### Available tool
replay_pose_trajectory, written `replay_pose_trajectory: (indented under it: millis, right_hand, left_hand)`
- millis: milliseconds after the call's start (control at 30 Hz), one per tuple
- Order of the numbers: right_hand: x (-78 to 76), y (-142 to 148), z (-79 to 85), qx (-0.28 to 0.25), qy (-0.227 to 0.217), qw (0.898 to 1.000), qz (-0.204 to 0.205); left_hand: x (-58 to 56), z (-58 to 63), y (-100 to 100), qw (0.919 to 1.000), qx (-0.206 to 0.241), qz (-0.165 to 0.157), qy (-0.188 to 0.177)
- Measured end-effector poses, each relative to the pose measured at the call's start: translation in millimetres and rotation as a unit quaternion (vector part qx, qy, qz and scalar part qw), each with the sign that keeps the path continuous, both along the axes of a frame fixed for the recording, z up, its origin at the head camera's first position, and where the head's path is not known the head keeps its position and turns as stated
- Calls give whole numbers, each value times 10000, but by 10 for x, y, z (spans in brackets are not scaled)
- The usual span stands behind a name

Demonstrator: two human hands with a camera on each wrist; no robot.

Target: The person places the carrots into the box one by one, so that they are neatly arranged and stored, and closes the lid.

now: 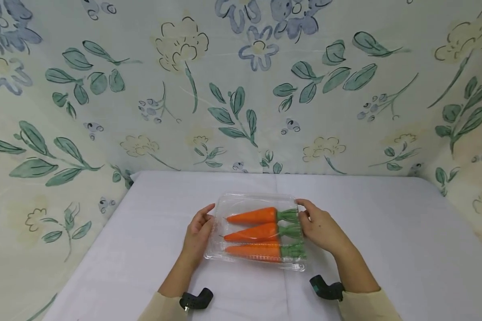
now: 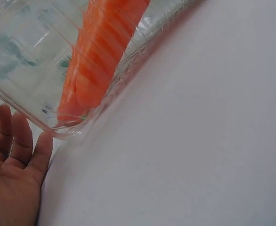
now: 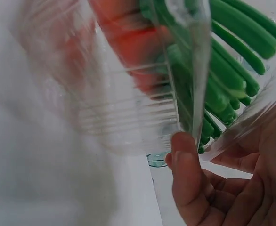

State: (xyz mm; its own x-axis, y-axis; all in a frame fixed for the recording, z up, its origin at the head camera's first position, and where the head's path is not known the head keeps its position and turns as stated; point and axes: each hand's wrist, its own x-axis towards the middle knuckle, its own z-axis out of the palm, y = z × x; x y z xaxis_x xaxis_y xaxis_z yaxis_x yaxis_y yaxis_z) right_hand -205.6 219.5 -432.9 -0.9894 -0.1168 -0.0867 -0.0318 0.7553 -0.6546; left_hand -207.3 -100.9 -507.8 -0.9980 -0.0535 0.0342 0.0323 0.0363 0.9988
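Observation:
A clear plastic clamshell box (image 1: 241, 201) holds three orange carrots (image 1: 253, 232) with green stem ends (image 1: 290, 231) pointing right. My left hand (image 1: 197, 232) grips the box's left side, and the left wrist view has its fingers (image 2: 21, 136) at the plastic edge. On the opposite side, my right hand (image 1: 321, 226) holds the box by its edge. The thumb (image 3: 185, 174) presses the rim in the right wrist view, close to the stem ends. The box is tilted, its inside facing the head camera. Whether its near edge touches the table cannot be made out.
White cloth covers the table (image 1: 144, 240). Floral fabric (image 1: 261, 111) hangs behind it and along both sides. A black wrist device (image 1: 197, 298) sits on the left wrist and another black device (image 1: 325, 287) on the right, both by beige sleeves.

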Motion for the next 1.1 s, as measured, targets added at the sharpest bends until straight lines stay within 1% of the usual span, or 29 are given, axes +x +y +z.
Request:
replay_pose_trajectory:
  millis: [167,233,367,433,500,533,600,700,733,800,867,967,1100]
  right_hand:
    - [7,-44,30,-67,52,9997,-220]
    - [14,-37,57,-141,-137,9995,-230]
    - [32,21,108,-559,-669,9961,-103]
    - [35,49,117,-745,-768,9943,-35]
    - [32,61,108,-733,-651,9952,-20]
    - [28,61,95,-670,-532,9963,-64]
    - [21,44,66,-504,-246,9980,-298]
    - [10,2,22,-346,83,9965,-761]
    - [7,-4,15,-315,140,9953,-903]
    - [9,-13,12,-336,83,9935,-1080]
    - [17,-15,25,-386,-95,9934,-1075]
    - [32,-13,47,-630,-301,9934,-909]
    - [38,-6,69,-1050,-393,9914,-675]
  left_hand:
    - [-1,11,-31,9994,180,290,88]
    - [-8,19,-31,9985,302,434,109]
    - [-29,4,-28,9966,532,621,40]
    - [-34,-12,-28,9963,528,674,30]
    - [-33,-22,-29,9971,456,606,66]
    - [-28,-29,-33,9979,365,518,95]
    - [-12,-28,-38,9993,247,225,167]
    - [13,-21,-47,9993,210,-249,199]
    - [17,-17,-45,9989,220,-370,184]
    - [16,-15,-37,9986,116,-479,167]
    - [17,-9,-29,9985,-102,-512,191]
    - [11,-13,-26,9973,-477,-479,276]
    - [13,-23,-29,9969,-544,-487,281]
